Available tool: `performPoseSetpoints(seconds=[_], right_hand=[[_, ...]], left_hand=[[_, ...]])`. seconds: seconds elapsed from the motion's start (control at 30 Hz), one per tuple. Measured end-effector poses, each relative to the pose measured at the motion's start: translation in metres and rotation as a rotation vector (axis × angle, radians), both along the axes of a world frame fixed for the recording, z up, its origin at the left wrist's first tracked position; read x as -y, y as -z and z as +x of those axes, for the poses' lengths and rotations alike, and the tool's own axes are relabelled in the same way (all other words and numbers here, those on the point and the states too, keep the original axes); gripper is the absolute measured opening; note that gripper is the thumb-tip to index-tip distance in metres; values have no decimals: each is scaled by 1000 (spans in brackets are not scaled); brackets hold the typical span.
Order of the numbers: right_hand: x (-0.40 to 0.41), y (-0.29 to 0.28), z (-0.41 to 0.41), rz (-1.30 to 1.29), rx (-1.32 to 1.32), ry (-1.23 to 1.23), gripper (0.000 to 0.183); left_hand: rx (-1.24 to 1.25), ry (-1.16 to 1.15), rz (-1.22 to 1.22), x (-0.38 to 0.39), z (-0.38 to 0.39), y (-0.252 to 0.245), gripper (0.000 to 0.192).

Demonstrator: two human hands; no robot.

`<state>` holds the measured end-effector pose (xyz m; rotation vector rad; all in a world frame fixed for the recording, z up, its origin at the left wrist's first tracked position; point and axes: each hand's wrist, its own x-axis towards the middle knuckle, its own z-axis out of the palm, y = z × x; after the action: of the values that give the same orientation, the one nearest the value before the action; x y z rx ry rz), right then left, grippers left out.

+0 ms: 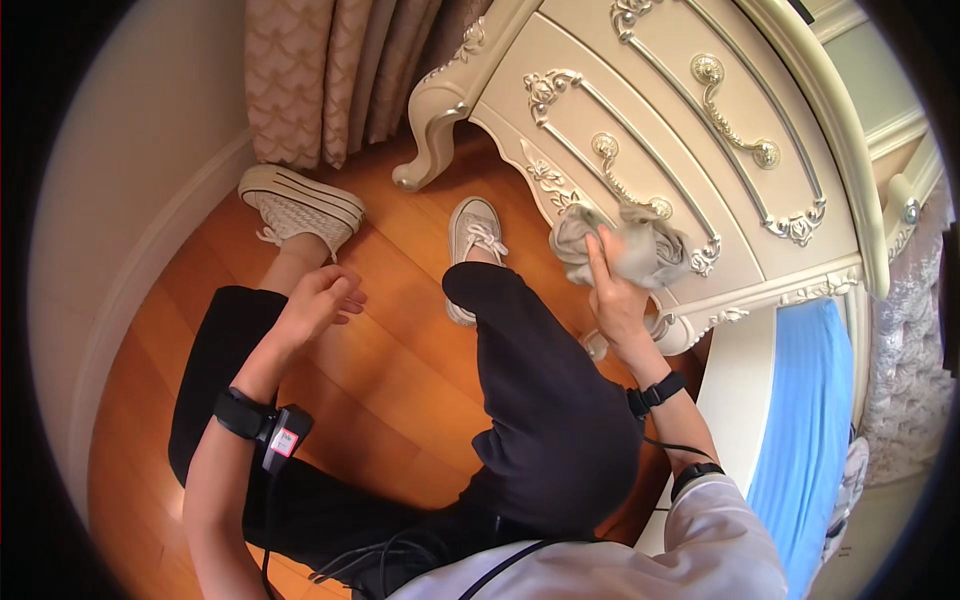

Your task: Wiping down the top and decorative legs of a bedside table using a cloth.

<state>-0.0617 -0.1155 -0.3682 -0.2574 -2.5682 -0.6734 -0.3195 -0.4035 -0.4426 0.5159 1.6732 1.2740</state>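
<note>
My right hand (620, 301) presses a crumpled grey-green cloth (660, 255) against the front of a cream nightstand (517, 67). The cloth lies over the lower right of the bottom drawer (577, 135), beside its ornate metal pull handle (616, 180) and partly over that handle's lower end. Blur softens part of the cloth. Over the wooden floor hangs my left hand (319, 300), its fingers loosely curled with nothing visible in them. It is nearest to my left shin and the white sneaker (307, 201).
Carved legs (431, 150) carry the nightstand. A patterned curtain (289, 82) hangs beside it, near the wall skirting (169, 225). On the right stands a bed with a blue sheet (799, 427) and a tufted headboard (904, 360). My knees are bent; a cable (270, 517) runs along my left forearm.
</note>
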Motion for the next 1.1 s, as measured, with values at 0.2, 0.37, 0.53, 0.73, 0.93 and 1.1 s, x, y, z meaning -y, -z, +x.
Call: performPoseSetpoints(seconds=[0.2, 0.37, 0.53, 0.73, 0.93, 1.1], right_hand=[[-15, 24, -88, 62, -171, 120, 52], [-15, 12, -157, 281, -132, -77, 48], [-15, 23, -108, 224, -110, -45, 46], [-23, 25, 36, 400, -12, 262, 49], [-21, 23, 65, 163, 12, 238, 58], [-14, 18, 21, 45, -138, 199, 61]], left_hand=[[13, 70, -39, -2, 2, 16, 34], [-92, 156, -68, 0, 4, 21, 35], [-91, 148, -122, 11, 2, 22, 34], [-234, 207, -114, 6, 8, 10, 31], [-203, 269, -151, 5, 12, 10, 31], [-101, 272, -201, 0, 12, 19, 33]])
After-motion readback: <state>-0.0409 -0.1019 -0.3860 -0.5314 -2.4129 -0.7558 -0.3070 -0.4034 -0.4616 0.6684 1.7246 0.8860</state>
